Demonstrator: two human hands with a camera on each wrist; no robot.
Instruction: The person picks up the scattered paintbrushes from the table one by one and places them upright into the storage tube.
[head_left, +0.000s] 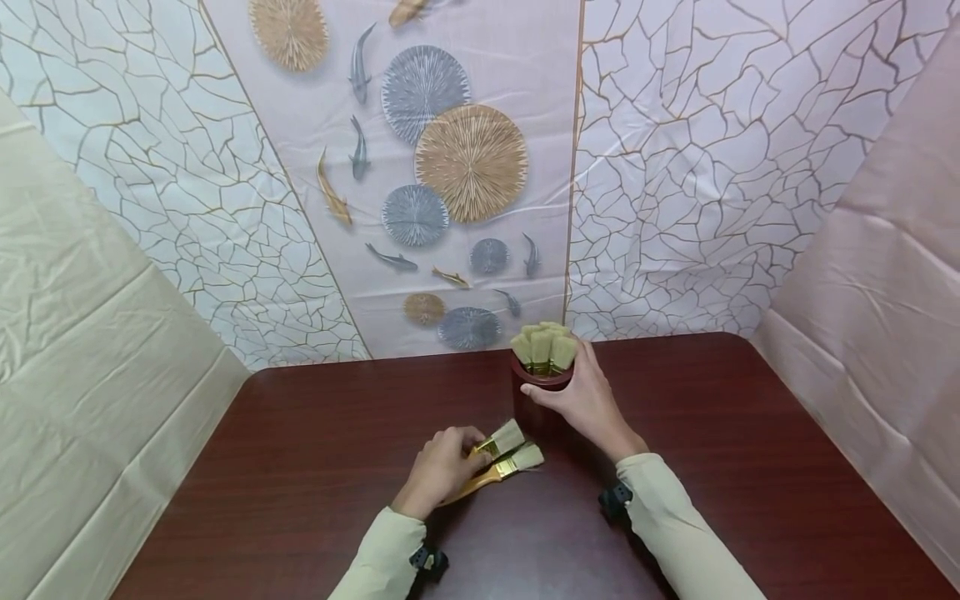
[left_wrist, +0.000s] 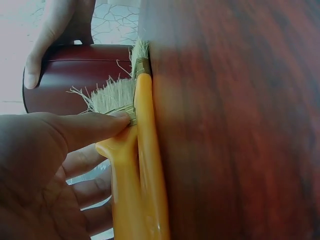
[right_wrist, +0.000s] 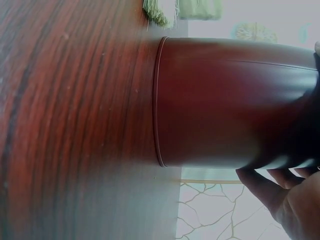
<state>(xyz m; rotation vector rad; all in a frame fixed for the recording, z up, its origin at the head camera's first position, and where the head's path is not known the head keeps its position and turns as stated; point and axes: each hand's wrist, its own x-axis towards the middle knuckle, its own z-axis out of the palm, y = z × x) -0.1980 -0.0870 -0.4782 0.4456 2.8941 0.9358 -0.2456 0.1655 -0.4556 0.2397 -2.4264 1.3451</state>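
Observation:
My left hand point(head_left: 441, 468) pinches a paintbrush point(left_wrist: 125, 165) with a yellow handle and pale bristles, the thumb lying over its metal band. Right beside it, touching it, a second paintbrush point(head_left: 483, 480) of the same kind lies on the table. A dark red cylindrical cup point(head_left: 527, 408) stands upright just beyond the bristles. Around its upper part my right hand point(head_left: 588, 408) is curled, thumb at the near side and fingers behind. Several paintbrushes point(head_left: 545, 346) stand in the cup, bristles up; the cup hides their handles. The cup's smooth side point(right_wrist: 225, 105) fills much of the right wrist view.
All this is on a dark reddish-brown table point(head_left: 315, 450) with rounded far corners. A patterned cloth point(head_left: 675, 208) hangs behind its far edge. Plain pale cloths point(head_left: 97, 375) slope along the left and right sides.

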